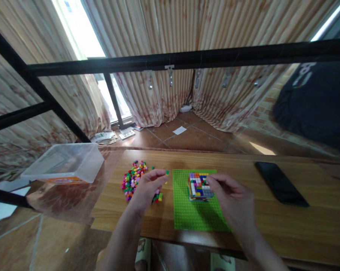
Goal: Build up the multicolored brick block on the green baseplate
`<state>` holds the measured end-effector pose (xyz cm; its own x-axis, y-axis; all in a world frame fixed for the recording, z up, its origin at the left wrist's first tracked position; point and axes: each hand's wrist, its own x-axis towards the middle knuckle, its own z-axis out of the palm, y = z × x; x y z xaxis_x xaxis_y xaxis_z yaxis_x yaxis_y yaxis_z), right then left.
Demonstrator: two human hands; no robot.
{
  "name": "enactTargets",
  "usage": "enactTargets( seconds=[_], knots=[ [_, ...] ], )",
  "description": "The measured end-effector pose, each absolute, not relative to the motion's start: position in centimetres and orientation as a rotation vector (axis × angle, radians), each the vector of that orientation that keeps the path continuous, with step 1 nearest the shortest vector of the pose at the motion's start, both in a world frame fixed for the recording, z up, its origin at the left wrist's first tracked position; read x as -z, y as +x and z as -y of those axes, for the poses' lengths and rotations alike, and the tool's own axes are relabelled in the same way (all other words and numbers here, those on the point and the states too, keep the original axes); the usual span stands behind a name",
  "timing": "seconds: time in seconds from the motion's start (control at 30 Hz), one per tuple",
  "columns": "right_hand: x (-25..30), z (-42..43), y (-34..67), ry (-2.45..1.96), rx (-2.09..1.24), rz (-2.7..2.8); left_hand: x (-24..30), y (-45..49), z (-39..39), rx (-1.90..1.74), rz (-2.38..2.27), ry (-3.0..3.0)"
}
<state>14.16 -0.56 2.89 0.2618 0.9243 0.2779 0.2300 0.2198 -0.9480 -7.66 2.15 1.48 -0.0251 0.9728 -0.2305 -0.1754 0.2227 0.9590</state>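
A green baseplate (195, 214) lies on the wooden table (271, 222). On it stands a multicoloured block of stacked small bricks (199, 185). My right hand (232, 195) rests against the block's right side, fingers curled on it. My left hand (149, 186) hovers over a pile of small loose coloured bricks (132, 180) left of the plate. Its fingertips pinch a tiny green brick (167, 172).
A black phone (281, 183) lies on the table at the right. A clear plastic tub (65, 163) sits upside down off the table's left end. A black metal frame (187, 58) crosses above. Curtains and a tiled floor lie behind.
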Motion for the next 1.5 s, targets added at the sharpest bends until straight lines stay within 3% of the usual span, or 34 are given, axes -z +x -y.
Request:
enactTargets(
  seconds=[0.3, 0.93, 1.2, 1.5],
  knots=[
    [-2.5, 1.1, 9.7, -1.138, -0.786, 1.605, -2.7, -5.9, -0.6, -1.097, -0.732, 0.325],
    [-1.5, 0.4, 7.9, -1.194, -0.653, 1.503, -1.9, -3.1, -0.8, -1.101, -0.675, 0.058],
    [-2.3, 0.6, 8.8, -1.149, -0.95, 1.234, -1.8, -3.1, -0.9, -1.217, -0.692, 0.242],
    [-2.1, 0.5, 9.6, -1.175, -0.887, 1.281, -2.6, -2.0, 0.1, -1.132, -0.817, 0.474]
  ],
)
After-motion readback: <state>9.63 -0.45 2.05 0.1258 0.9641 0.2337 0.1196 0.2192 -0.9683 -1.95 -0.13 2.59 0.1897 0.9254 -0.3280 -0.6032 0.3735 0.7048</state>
